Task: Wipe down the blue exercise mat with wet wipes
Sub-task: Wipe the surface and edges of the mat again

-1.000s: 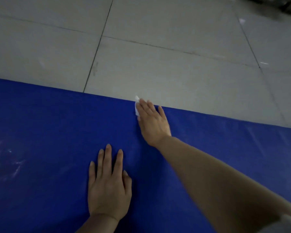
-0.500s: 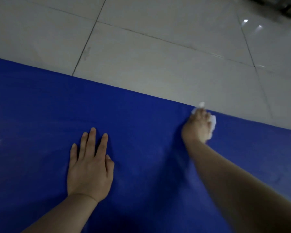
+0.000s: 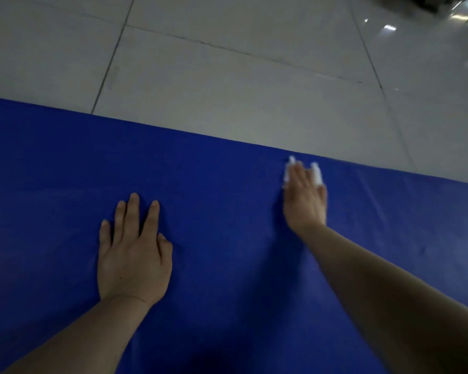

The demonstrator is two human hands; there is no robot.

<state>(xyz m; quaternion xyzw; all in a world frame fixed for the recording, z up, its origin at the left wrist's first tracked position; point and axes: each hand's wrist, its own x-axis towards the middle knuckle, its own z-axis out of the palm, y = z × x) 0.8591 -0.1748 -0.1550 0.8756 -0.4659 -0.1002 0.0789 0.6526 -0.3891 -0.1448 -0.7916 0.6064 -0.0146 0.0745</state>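
Grey floor tiles (image 3: 227, 85) border the blue mat (image 3: 227, 265), whose long axis runs left to right across me. My right hand (image 3: 304, 201) presses the wet wipe (image 3: 317, 172) flat-fingered near the mat's far edge; my left hand (image 3: 133, 255) rests open nearer me.

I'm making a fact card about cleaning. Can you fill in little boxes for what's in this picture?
mat: blue mat lying flat on the floor
floor: pale tiled floor beyond the mat's far edge
left hand: left hand flat on the mat, fingers straight, holding nothing
right hand: right hand pressing a white wipe on the mat near its far edge
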